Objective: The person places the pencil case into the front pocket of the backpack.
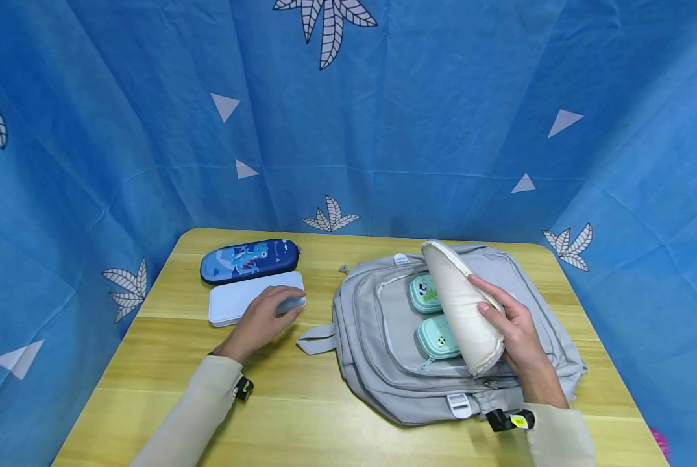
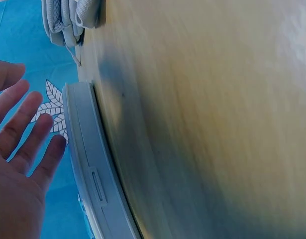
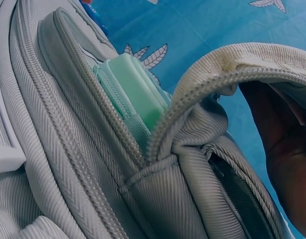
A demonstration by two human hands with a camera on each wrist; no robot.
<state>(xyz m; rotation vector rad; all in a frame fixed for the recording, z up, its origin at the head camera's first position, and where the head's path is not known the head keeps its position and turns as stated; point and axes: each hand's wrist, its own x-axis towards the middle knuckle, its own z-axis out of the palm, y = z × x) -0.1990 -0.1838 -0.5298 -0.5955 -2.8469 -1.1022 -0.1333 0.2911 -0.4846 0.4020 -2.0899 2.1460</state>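
A grey backpack [image 1: 348, 337] lies on the table with its front pocket unzipped. My right hand [image 1: 520, 334] grips the pocket's flap [image 1: 462, 305], thumb on its pale inner side, and holds it folded back. Two mint-green zip cases, an upper one [image 1: 423, 292] and a lower one [image 1: 436, 334], lie inside the pocket; in the right wrist view one green case [image 3: 135, 92] shows behind the zipper. My left hand [image 1: 261, 321] hovers over the right part of a white flat box [image 1: 228, 301]. In the left wrist view its fingers are spread, beside the box and holding nothing.
A dark-blue pencil case [image 1: 249, 261] with a dinosaur picture lies just behind the white box. The backpack's loop [image 1: 316, 338] points toward the left hand. A blue patterned curtain [image 1: 383, 130] stands behind the wooden table [image 1: 302, 415] and at its sides.
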